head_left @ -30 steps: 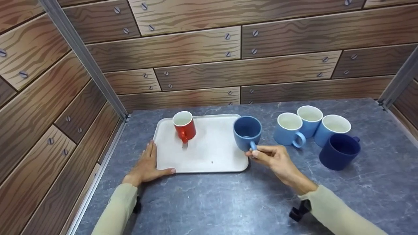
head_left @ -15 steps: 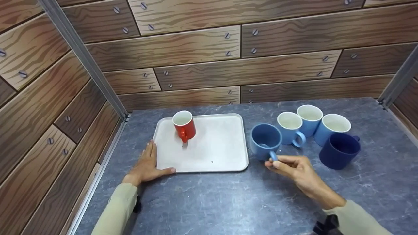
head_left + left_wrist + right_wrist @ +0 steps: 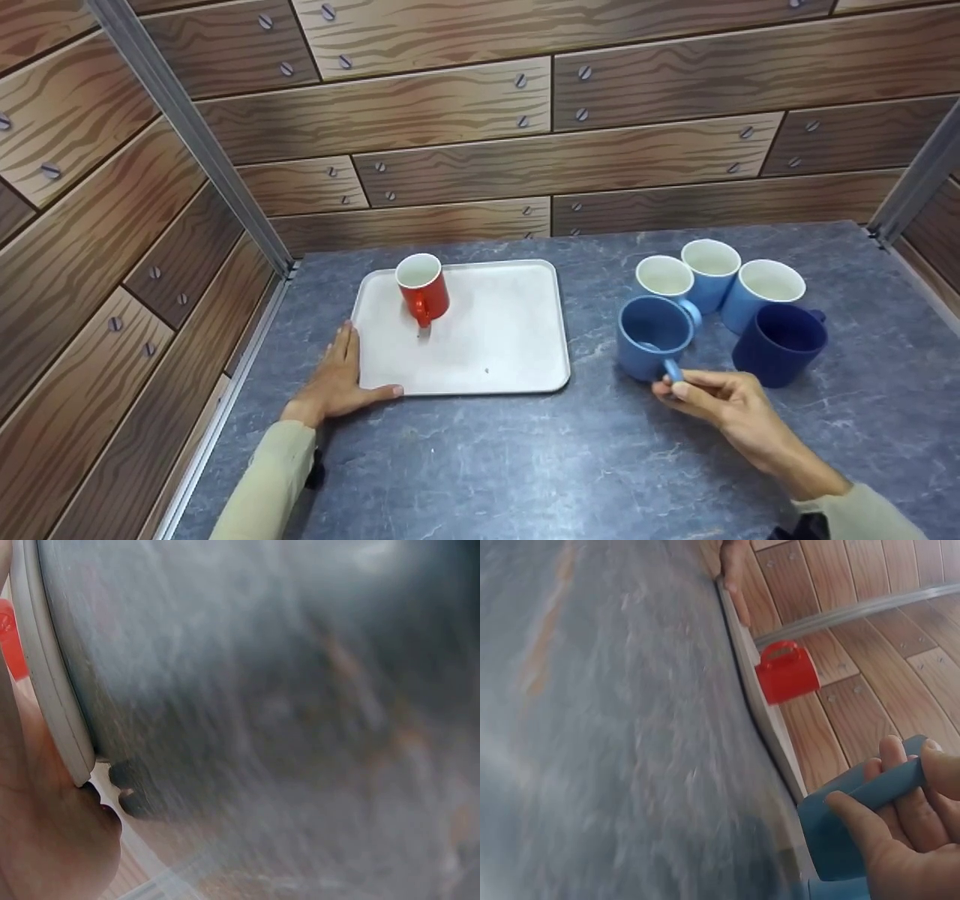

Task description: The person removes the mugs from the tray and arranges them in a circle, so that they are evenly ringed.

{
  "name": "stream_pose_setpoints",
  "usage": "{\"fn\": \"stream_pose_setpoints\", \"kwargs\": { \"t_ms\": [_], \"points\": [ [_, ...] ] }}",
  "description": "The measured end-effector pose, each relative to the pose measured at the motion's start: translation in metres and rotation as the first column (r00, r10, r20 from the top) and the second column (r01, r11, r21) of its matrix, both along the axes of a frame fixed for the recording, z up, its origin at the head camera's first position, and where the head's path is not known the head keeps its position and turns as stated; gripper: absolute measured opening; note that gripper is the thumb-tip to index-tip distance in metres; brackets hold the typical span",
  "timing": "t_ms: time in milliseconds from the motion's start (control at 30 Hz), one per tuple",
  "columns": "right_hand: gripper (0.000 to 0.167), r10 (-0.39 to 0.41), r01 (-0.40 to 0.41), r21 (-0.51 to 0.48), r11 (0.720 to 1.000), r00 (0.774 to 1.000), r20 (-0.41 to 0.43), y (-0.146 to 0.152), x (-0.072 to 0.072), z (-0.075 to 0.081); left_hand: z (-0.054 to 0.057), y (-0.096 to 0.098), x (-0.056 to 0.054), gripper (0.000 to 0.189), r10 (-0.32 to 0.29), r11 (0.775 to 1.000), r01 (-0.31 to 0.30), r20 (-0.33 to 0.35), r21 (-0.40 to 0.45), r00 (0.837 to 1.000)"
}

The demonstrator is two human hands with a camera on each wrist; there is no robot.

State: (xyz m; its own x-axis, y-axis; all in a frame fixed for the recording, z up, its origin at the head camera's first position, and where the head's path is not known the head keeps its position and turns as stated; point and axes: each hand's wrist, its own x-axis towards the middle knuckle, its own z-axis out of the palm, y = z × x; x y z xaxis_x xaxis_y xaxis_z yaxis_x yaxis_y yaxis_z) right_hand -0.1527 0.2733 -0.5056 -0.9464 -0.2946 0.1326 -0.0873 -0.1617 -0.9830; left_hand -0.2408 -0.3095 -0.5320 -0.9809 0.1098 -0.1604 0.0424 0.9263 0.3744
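My right hand (image 3: 731,409) pinches the handle of a blue mug (image 3: 643,360), which has a blue inside. In the right wrist view, thumb and fingers close around the handle of this mug (image 3: 832,840). On the left, my left hand (image 3: 334,386) lies flat against the corner of a white tray (image 3: 502,337); its fingers run along the left edge, and the thumb touches the front rim. A red mug (image 3: 426,298) with a white inside stands on the tray towards the back left, handle facing me. The left wrist view shows the tray's rim (image 3: 52,675) beside my palm.
Behind the held mug stand three light blue mugs with white insides: a left one (image 3: 665,277), a back one (image 3: 712,279) and a right one (image 3: 750,300). A dark blue mug (image 3: 774,351) stands right of it. Plank-patterned walls (image 3: 450,135) close off the grey table (image 3: 480,465).
My right hand has carried the blue mug from over the tray's right edge rightwards and nearer to me, in front of the light blue mugs. The left hand, tray and red mug stay put.
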Motion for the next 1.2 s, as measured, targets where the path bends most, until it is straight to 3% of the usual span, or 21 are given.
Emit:
{"fn": "stream_pose_setpoints", "kwargs": {
  "t_ms": [900, 1200],
  "points": [
    [0.032, 0.091, -0.086, -0.098, 0.991, 0.995, 0.043, 0.044, 0.008, -0.01, 0.002, -0.001, 0.001, 0.151, -0.024, 1.0, 0.024, -0.018, 0.009, 1.0],
    [0.03, 0.039, -0.037, 0.039, 0.999, 0.999, -0.033, 0.058, 0.007, -0.006, 0.002, 0.0, 0.001, 0.152, -0.014, 1.0, 0.014, -0.004, 0.009, 1.0]
  ]
}}
